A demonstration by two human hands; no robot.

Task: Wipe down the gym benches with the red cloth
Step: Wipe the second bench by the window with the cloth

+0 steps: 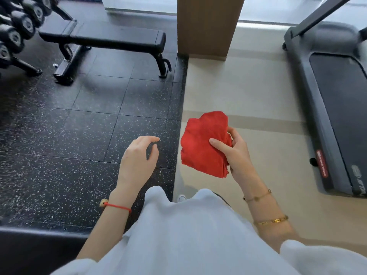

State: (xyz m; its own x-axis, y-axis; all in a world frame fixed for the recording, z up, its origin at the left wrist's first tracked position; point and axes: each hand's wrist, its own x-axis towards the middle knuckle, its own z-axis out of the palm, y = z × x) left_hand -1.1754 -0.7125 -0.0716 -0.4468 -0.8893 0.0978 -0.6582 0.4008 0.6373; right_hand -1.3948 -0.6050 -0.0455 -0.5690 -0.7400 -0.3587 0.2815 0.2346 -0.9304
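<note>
Dumbbell rack (17, 30) sits up at ten o'clock on the black speckled rubber floor (69, 124). Brown pillar (206, 26) stands at twelve. Treadmill (333, 100) runs along three o'clock, on the beige floor (248, 92).

Head-worn view — looks forward and down, hands (178, 155) close.
</note>
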